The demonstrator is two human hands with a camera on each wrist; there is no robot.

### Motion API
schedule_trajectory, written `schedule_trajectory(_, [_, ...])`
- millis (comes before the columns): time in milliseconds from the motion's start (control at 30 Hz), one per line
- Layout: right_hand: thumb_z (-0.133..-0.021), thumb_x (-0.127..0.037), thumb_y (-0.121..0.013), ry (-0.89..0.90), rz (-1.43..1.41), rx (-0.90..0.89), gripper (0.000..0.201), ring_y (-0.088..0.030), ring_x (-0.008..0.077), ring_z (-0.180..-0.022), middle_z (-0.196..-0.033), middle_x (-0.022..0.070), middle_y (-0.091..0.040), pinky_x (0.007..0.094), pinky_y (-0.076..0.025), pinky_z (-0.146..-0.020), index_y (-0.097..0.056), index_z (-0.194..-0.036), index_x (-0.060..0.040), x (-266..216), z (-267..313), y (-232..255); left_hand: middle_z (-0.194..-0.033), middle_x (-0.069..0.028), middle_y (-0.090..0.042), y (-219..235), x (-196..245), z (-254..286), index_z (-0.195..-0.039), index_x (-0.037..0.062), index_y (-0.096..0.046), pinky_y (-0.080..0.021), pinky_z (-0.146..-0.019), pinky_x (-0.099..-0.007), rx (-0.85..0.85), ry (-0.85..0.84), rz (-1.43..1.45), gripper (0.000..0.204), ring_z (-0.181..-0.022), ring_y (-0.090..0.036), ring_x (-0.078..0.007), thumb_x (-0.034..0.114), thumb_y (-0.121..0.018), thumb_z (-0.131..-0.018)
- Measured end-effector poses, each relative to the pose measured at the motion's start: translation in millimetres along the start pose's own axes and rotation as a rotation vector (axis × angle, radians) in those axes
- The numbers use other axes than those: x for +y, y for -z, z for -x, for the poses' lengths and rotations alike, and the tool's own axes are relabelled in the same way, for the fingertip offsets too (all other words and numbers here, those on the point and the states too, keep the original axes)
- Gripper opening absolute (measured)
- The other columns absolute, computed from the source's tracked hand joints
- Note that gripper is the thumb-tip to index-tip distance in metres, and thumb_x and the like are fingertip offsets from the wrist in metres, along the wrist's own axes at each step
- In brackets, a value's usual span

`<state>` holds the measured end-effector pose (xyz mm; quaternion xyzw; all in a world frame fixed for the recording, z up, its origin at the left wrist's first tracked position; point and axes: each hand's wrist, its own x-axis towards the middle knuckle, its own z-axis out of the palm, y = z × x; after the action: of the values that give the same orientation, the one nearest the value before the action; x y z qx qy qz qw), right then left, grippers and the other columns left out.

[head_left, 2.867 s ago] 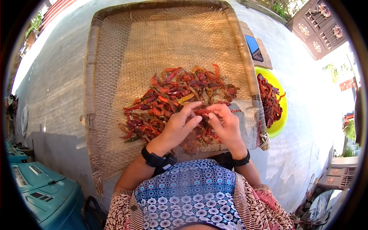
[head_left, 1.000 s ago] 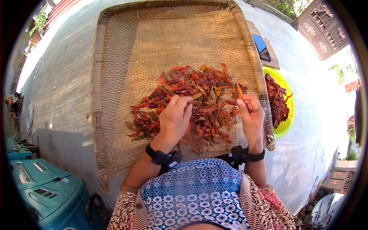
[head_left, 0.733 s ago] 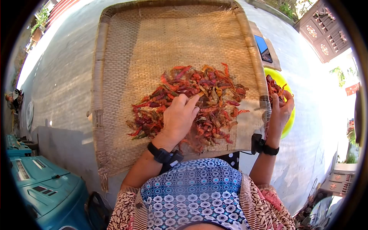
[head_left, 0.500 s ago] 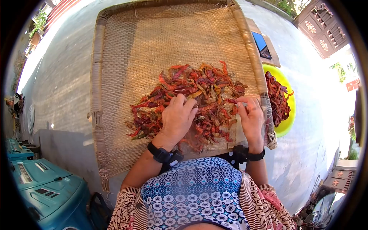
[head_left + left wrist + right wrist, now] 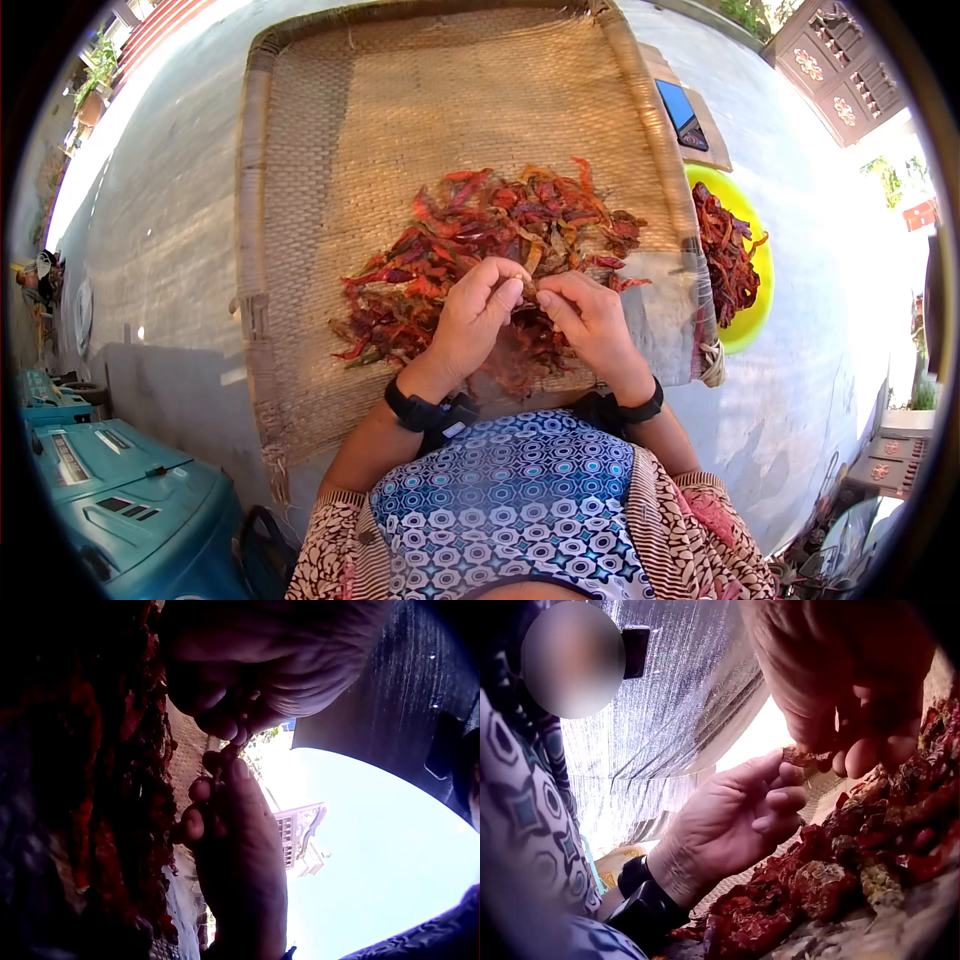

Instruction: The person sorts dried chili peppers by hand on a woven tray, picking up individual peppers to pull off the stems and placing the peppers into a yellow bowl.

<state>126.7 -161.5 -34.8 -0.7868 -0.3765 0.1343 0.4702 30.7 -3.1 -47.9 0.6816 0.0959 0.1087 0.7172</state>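
Observation:
Over the heap of dried chili peppers (image 5: 460, 225), both hands meet at the fingertips. A small, shrivelled reddish-brown dried chili (image 5: 801, 756) spans the gap between them. Thumb and finger of the left hand (image 5: 470, 318) pinch one end of it. The right hand (image 5: 600, 328) pinches the other end, its fingers covering much of the pepper in the right wrist view. In the left wrist view the chili is dark, and the two hands stand almost tip to tip. The heap lies on a large woven tray (image 5: 400, 100), just below the hands.
A yellow bowl (image 5: 755, 290) full of red dried chilies (image 5: 722, 250) stands right of the tray. Beyond it a phone (image 5: 682, 113) lies on a piece of cardboard (image 5: 712, 150). A teal machine (image 5: 130, 500) is at the lower left. The tray has a raised rim (image 5: 255, 200).
The right hand went out to the yellow bowl, came back to the heap's right edge, then moved left to meet the left hand. The left hand stayed over the heap and turned toward it.

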Motion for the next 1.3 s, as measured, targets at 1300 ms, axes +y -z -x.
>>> schedule_trajectory(1300, [-0.099,-0.020,-0.057,-0.321,-0.417,-0.073,0.024,-0.057,0.0071,-0.070,-0.089,0.0027,-0.063,0.0220,-0.047,-0.063,-0.060,-0.113,-0.0008,15.7,8.9,7.1,-0.092,-0.0090,-0.057,-0.6,-6.6,-3.6,-0.101,0.0067,-0.059,-0.052,-0.061,-0.0354,0.190,-0.313,-0.620,0.010,-0.073,-0.063,-0.0287,0.013,-0.060,-0.093])
